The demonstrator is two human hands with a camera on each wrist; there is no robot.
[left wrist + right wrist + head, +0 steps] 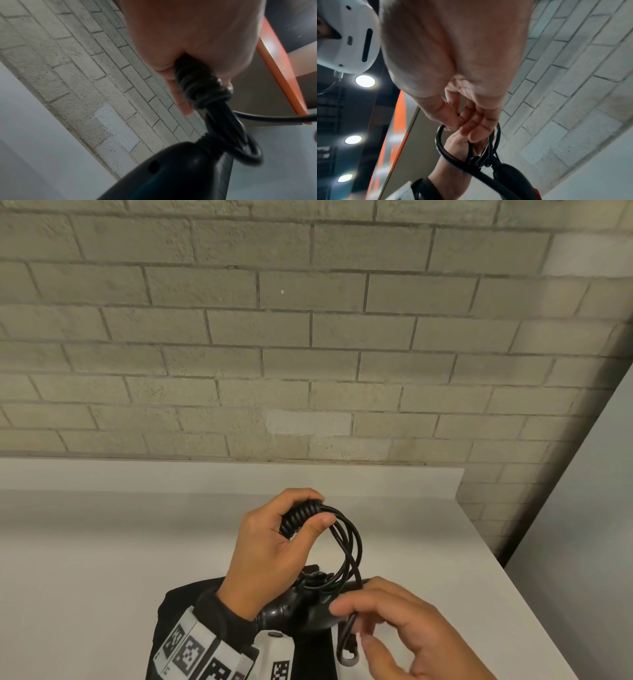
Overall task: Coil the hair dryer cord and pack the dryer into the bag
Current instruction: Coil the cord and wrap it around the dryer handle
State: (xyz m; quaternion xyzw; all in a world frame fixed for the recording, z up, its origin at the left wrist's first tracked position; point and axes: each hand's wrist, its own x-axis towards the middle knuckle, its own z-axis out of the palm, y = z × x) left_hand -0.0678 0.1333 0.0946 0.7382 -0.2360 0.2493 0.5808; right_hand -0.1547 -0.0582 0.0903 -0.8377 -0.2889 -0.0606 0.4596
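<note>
Wall: one, of pale brick, seen behind the counter.
Counter: one white top, on which the work is done.
Bag: one dark shape is seen flat on the counter under the left wrist; it is judged to be the bag, though its mouth cannot be made out.
Dryer: one, black, lying low between the two wrists, over the bag and not yet inside it. A hard, smooth shell is judged, fairly light but slippery; it is best taken by the handle.
Left hand: raised above the dryer, fingers and thumb curled round the wound bundle of cord.
Right hand: low and to the right, the loose cord end pinched between thumb and fingertips.
Cord: one, black. A tight bundle of several turns is held in the left fist, and loose loops hang from it down to the dryer. It is judged supple yet springy, so the loops may unwind if released; the bundle should be kept gripped at its middle.
Plug: one end piece is seen hanging below the right fingers; its details are blurred.
Stage: coiling is judged nearly finished, packing not yet begun.
</note>
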